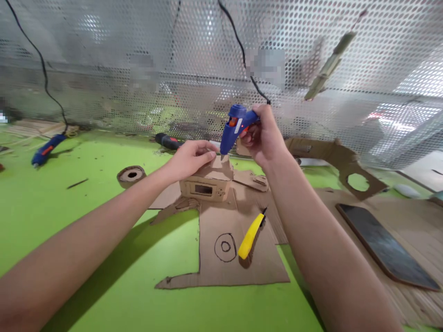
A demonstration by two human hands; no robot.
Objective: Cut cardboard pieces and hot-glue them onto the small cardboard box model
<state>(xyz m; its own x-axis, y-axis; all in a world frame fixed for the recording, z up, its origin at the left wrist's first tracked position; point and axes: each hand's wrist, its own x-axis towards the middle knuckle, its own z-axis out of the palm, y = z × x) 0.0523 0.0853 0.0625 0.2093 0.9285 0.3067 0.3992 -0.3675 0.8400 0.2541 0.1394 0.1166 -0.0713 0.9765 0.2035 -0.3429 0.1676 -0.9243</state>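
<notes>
My right hand is wrapped around the grip of a blue hot glue gun. Its nozzle points down at the top of a small cardboard box, which has a rectangular cut-out in its front. At the box's upper left, my left hand holds it, thumb over the top and the other fingers toward the back edge, partly hidden. Below the box lies a cardboard sheet with two drawn circles. A yellow utility knife rests on that sheet, blade exposed.
A round cardboard ring and a second glue gun lie on the left. Behind my left hand is a dark-handled tool. To the right are a curved cardboard piece and a dark phone. A perforated metal panel stands behind.
</notes>
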